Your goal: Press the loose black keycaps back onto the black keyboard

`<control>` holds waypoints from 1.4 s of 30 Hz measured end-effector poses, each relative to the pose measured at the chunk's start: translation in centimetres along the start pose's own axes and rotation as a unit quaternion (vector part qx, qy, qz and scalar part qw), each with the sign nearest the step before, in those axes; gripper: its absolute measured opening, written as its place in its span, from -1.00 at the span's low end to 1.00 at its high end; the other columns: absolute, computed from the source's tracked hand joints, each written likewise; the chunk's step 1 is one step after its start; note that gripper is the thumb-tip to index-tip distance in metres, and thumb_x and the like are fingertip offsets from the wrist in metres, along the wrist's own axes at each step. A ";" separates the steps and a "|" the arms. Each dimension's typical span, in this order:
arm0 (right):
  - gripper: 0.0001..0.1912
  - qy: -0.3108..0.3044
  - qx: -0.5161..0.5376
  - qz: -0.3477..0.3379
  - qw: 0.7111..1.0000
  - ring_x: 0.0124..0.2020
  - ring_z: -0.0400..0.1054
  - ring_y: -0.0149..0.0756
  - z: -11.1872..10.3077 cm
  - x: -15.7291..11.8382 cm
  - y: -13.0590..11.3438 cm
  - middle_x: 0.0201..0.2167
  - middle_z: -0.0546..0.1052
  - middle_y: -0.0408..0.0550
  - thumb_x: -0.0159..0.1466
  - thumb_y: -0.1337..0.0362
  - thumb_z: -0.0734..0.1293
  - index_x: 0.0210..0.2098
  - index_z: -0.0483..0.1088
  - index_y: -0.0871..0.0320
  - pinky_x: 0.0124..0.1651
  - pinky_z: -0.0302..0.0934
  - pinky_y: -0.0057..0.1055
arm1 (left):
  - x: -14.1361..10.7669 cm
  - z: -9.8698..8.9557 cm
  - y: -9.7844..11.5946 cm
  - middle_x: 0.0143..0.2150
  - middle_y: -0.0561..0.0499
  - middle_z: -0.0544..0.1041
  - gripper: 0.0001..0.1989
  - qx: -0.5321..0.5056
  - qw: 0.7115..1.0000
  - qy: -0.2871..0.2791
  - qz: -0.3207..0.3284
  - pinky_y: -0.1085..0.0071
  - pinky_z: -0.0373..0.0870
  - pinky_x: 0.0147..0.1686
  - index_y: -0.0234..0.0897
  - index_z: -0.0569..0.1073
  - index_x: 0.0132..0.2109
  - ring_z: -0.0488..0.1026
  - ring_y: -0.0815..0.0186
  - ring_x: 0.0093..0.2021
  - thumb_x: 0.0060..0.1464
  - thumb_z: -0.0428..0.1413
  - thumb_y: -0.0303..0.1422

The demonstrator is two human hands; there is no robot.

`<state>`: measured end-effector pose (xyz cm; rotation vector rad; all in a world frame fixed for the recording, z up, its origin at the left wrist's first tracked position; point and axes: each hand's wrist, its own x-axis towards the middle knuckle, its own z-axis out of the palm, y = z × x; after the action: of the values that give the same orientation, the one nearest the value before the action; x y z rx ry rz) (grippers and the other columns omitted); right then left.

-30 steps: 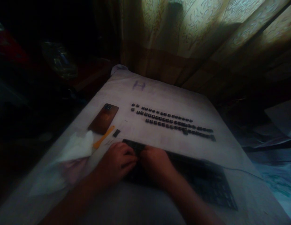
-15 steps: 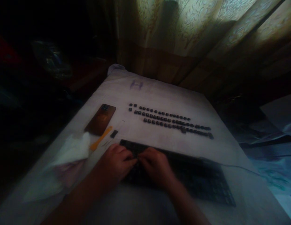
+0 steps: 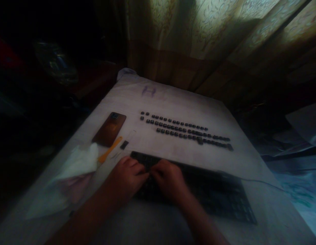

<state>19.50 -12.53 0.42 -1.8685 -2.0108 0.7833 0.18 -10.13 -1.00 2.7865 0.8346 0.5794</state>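
A black keyboard [image 3: 219, 194] lies at a slant on the pale cloth surface. Over its left part, my left hand [image 3: 129, 173] and my right hand [image 3: 167, 175] meet with their fingertips almost touching. Both hands have bent fingers pressed together in a pinch, low against the keyboard; whatever sits between the fingertips is hidden and dim. Beyond the keyboard, loose black keycaps [image 3: 169, 120] are set out in 3 long rows, a few larger ones among them. A small dark rectangular piece [image 3: 124, 145] lies just past my left hand.
Left of the keyboard are a brown phone [image 3: 109, 129], an orange flat tool [image 3: 109, 150] and a crumpled white cloth [image 3: 76, 166]. Thin wire-like bits [image 3: 116, 156] lie near the tool. A cable [image 3: 262, 182] runs off to the right. A patterned curtain [image 3: 173, 44] hangs behind.
The camera view has shifted very slightly. Both hands stay pinched at the same spot on the keyboard, and the laid-out keycaps have not moved.
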 end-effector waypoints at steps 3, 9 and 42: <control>-0.78 0.001 0.000 -0.004 1.000 -0.27 0.47 -0.29 0.1 -0.1 0.1 -0.33 0.59 -0.07 0.25 0.48 0.34 -0.32 0.62 0.11 -0.16 0.27 -0.41 | -0.1 0.1 0.0 -0.26 -0.01 0.57 -0.85 -0.003 1.000 -0.007 -0.005 0.15 0.27 -0.17 -0.17 0.57 -0.12 0.41 0.16 -0.24 0.24 0.13 -0.44; -0.79 0.017 0.017 -0.022 0.999 -0.28 0.47 -0.30 0.4 -0.1 0.6 -0.35 0.58 -0.10 0.24 0.49 0.35 -0.33 0.61 0.10 -0.17 0.27 -0.42 | 0.1 0.1 0.1 -0.27 -0.01 0.56 -0.85 -0.008 1.000 0.004 -0.005 0.17 0.27 -0.17 -0.18 0.57 -0.12 0.40 0.16 -0.23 0.25 0.12 -0.44; -0.80 0.058 0.169 0.012 0.984 -0.23 0.49 -0.20 0.8 0.3 1.4 -0.33 0.64 -0.03 0.16 0.44 0.34 -0.39 0.62 0.12 -0.07 0.25 -0.31 | -0.5 1.2 -0.7 -0.31 0.01 0.53 -0.79 -0.014 0.995 0.095 0.031 0.18 0.25 -0.17 -0.17 0.58 -0.14 0.36 0.20 -0.27 0.14 0.12 -0.52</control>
<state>20.21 -12.32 -1.04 -1.7037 -1.6666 0.9322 -0.02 -9.88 -2.44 2.7717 0.7681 0.8728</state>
